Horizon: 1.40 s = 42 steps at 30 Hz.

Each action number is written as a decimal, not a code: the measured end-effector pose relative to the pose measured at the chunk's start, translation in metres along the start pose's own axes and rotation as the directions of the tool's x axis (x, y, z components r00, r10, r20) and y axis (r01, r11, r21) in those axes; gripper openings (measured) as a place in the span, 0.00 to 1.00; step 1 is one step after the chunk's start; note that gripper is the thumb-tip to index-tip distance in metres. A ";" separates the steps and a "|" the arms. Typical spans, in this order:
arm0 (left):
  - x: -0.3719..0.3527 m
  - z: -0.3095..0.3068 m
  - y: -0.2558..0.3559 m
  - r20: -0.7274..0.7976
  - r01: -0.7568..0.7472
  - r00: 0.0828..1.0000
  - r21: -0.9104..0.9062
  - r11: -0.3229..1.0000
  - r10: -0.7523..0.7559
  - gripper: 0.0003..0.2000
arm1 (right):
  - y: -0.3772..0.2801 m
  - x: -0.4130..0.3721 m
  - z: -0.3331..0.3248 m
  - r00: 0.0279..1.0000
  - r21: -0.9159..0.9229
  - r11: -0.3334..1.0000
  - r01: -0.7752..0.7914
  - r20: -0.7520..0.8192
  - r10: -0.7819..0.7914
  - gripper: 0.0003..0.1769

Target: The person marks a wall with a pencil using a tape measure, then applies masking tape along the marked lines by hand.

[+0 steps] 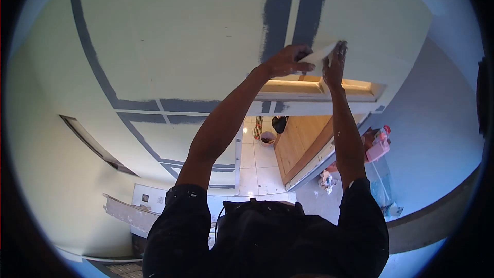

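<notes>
Both my arms reach up to a pale wall (195, 41) with dark grey painted bands (280, 15). A short pale strip of tape (319, 53) stretches between my hands, in front of the wall just above a window opening. Its left end is pinched in the curled fingers of my left hand (288, 63). My right hand (334, 67) has its fingers pointing up and closes on the other end. Whitish smears mark the fingers of both hands.
Below the lit transom window (293, 86) is a doorway with an open wooden door (303, 146). A bucket (267, 138) stands on the tiled floor beyond. A pink container (378, 146) is at the right, and a worn board (131, 213) lies at the lower left.
</notes>
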<state>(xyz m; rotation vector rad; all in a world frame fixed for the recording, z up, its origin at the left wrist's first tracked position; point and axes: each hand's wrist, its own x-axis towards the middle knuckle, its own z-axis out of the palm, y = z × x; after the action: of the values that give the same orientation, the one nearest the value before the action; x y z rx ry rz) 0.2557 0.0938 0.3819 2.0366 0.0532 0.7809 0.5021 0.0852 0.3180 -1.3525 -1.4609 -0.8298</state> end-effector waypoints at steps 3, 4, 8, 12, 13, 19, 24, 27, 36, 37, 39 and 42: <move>-0.010 -0.015 0.037 -0.020 -0.029 0.999 0.572 0.820 0.050 0.20 | 0.001 0.003 0.003 0.999 -0.009 0.999 -0.033 0.013 0.033 0.39; -0.013 -0.022 0.052 -0.029 0.046 0.999 0.654 0.755 -0.035 0.21 | 0.001 0.002 0.002 1.000 -0.001 1.000 -0.021 0.008 0.021 0.39; -0.031 -0.051 0.067 -0.064 0.104 0.994 0.798 0.593 -0.088 0.21 | 0.002 0.001 0.001 1.000 0.018 1.000 -0.025 0.012 0.024 0.39; -0.063 -0.075 0.094 -0.135 0.221 0.967 0.866 0.449 -0.214 0.17 | 0.001 0.001 -0.003 0.999 0.045 0.999 -0.027 0.019 0.026 0.39; -0.072 -0.086 0.096 -0.147 0.235 0.963 0.867 0.439 -0.226 0.18 | 0.002 0.002 -0.003 0.999 0.045 0.998 -0.033 0.016 0.032 0.39; -0.144 -0.142 0.113 -0.143 0.203 0.973 0.907 0.368 -0.184 0.18 | 0.004 0.000 -0.003 0.999 0.038 0.998 -0.044 0.030 0.043 0.39; -0.207 -0.176 0.142 -0.326 0.361 0.930 0.893 0.268 -0.167 0.16 | 0.007 0.001 -0.001 0.999 0.033 0.999 0.035 -0.034 -0.034 0.38; -0.253 -0.184 0.144 -0.269 0.268 0.962 0.908 0.321 -0.042 0.15 | 0.017 0.000 0.006 0.994 0.049 0.994 0.097 -0.053 -0.094 0.37; -0.360 -0.217 0.173 -0.442 0.442 0.897 0.892 0.090 -0.025 0.16 | 0.008 0.002 0.001 0.999 0.017 0.999 0.044 0.008 -0.044 0.38; -0.364 -0.228 0.175 -0.459 0.459 0.888 0.885 0.084 -0.010 0.15 | 0.008 0.002 0.001 0.999 0.012 0.999 0.048 0.010 -0.048 0.38; -0.371 -0.251 0.176 -0.526 0.524 0.849 0.850 0.050 0.041 0.16 | 0.011 0.001 0.002 0.998 -0.012 0.998 0.066 -0.001 -0.066 0.38; -0.382 -0.277 0.180 -0.646 0.643 0.761 0.763 0.066 0.052 0.17 | 0.008 0.002 -0.003 0.997 -0.007 0.997 0.074 0.015 -0.074 0.38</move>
<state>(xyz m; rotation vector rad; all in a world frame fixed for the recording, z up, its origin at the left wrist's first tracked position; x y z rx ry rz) -0.2467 0.0724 0.4317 2.7057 1.8391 1.1339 0.5109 0.0843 0.3201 -1.3196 -1.5279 -0.8753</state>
